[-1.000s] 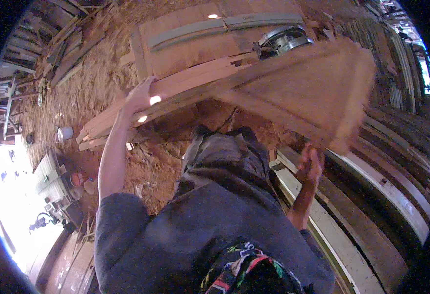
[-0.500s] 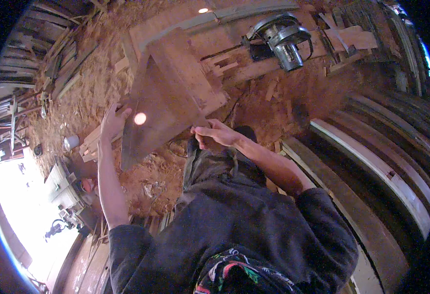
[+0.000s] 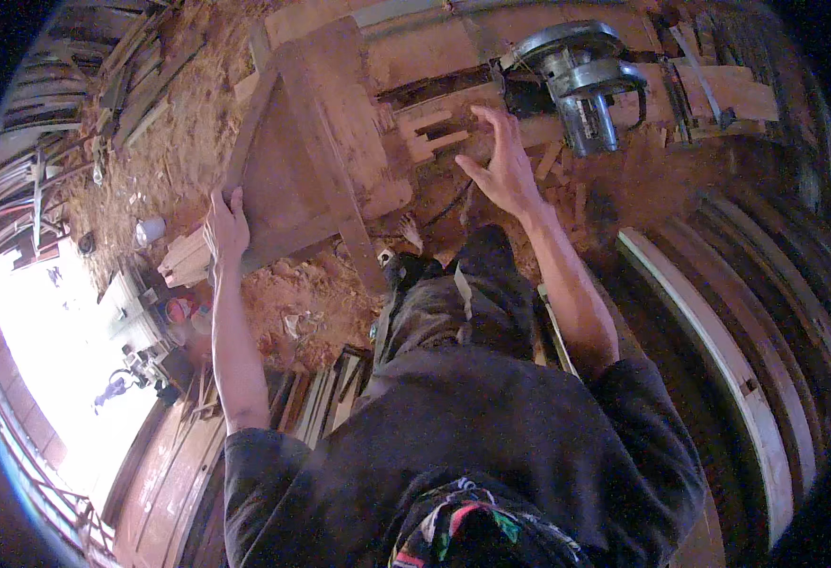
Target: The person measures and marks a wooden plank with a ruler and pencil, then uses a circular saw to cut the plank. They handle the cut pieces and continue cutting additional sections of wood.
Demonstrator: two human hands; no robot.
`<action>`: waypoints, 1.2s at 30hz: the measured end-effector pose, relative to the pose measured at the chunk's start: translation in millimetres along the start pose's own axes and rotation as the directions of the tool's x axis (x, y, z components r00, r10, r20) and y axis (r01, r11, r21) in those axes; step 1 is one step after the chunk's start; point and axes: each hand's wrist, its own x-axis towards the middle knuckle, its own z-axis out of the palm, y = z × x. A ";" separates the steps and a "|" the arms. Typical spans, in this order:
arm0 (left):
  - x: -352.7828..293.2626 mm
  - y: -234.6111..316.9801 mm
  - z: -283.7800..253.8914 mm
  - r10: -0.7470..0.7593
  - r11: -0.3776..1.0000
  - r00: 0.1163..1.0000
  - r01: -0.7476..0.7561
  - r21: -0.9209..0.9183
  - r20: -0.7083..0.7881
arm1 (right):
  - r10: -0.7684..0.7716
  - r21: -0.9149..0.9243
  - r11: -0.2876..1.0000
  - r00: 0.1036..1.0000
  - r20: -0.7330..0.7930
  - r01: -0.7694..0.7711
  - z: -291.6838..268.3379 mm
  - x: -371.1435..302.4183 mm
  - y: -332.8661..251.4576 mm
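My left hand grips the left edge of a brown wooden frame, with the thumb on the inner side. Joined strips border a flat inner face, and the far end rests against a board on the workbench. My right hand is off the frame, raised to its right, with thumb and fingers spread and nothing held. Nearest to it are small notched wood pieces on the bench. A metal power tool with a round guard and cylindrical motor sits just beyond, to the right.
Long planks lie stacked at my right. Sawdust and shavings cover the ground at left, where a white container stands. A light wood block lies by my left wrist. A bare foot shows below the bench.
My right hand has let go of the frame's near right corner and moved up and right, opening. The frame has tilted, while my left hand keeps its edge.
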 end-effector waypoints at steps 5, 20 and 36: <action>18.1 -2.0 3.3 -0.024 0.998 1.000 0.024 0.051 -0.002 | -0.117 0.045 0.993 0.924 0.364 0.109 6.5 40.7 23.5; 9.9 33.5 17.5 -0.020 0.998 0.995 0.015 -0.055 -0.100 | -0.134 0.715 0.601 0.836 0.531 -0.357 -42.0 89.5 89.6; 5.2 17.2 8.6 -0.091 0.992 0.992 0.097 -0.074 0.087 | 0.261 0.824 0.461 0.938 0.229 -0.329 56.7 96.4 93.1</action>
